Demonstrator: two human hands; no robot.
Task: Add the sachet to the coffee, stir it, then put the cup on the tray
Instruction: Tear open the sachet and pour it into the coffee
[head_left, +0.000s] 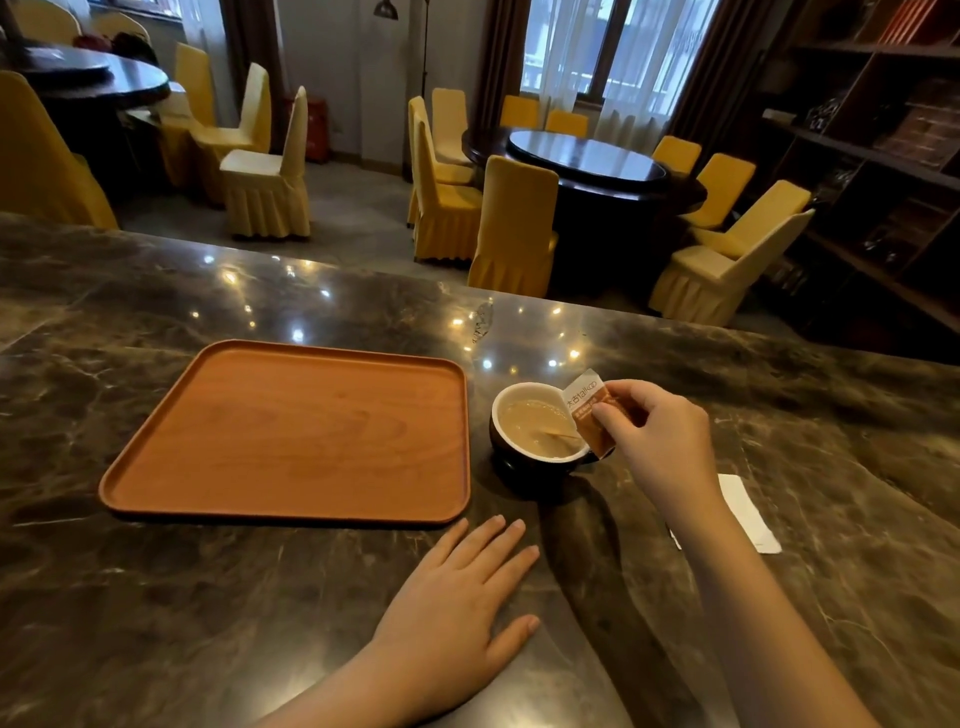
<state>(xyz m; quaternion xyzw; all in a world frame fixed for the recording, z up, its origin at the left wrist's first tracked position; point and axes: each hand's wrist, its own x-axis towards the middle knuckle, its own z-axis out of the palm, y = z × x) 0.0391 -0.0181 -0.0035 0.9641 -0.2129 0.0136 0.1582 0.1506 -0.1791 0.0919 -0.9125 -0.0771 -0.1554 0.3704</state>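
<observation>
A dark cup (524, 457) with a white inside holds milky coffee and stands on the marble counter, just right of the wooden tray (291, 499). A thin wooden stirrer (558, 433) leans in the coffee. My right hand (657, 436) pinches a brown-and-white sachet (587, 410) over the cup's right rim, tilted toward the coffee. My left hand (462, 597) lies flat on the counter in front of the tray's near right corner, fingers spread, holding nothing. The tray has nothing on it.
A white paper napkin (748, 514) lies on the counter to the right of my right forearm. Beyond the counter's far edge stand yellow-covered chairs (514, 228) and a dark round table (587, 161). Shelves (883, 156) line the right wall.
</observation>
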